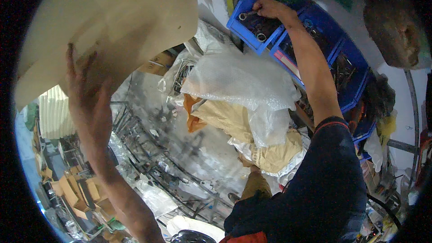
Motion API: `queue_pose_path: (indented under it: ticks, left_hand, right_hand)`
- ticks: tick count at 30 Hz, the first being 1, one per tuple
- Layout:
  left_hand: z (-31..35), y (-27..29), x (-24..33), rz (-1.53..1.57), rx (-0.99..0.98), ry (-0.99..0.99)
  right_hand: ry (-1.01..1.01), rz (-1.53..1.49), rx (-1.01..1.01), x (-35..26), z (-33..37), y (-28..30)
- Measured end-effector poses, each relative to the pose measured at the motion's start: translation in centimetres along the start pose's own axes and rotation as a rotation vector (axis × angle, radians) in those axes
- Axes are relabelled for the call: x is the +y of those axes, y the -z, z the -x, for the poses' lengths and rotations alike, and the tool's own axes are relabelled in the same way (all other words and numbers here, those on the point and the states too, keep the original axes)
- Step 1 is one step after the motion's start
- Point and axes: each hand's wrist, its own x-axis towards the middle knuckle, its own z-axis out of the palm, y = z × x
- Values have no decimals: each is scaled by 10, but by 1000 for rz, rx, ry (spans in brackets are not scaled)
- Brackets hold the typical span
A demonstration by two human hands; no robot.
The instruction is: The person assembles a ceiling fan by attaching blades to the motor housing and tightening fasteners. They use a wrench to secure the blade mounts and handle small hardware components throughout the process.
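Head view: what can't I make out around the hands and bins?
All in the head view:
Right hand: its grip on the ring-ended tool is hidden by its fingers.
Left hand: blurred and dim; contact with the tan sheet is unclear.
Tan sheet: cut off by the upper edge.
Blue bin: contents partly hidden by the right forearm.

Bins [334, 54] stood in a row at upper right, the right hand [269, 7] in the end bin [246, 33]. Left of them, bubble wrap [243, 78] lay over paper [229, 119]; upper left, a sheet [135, 9] was behind the left hand [90, 92].
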Motion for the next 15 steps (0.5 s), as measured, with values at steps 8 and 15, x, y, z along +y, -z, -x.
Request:
queue_pose_path:
  ticks: [8,15]
  left_hand:
    - [-12,7,15,-120,-35,7]
    - [8,16,18,-197,-30,0]
  right_hand:
    - [-150,418,190,-86,51,11]
    - [389,29,807,-217,143,-12]
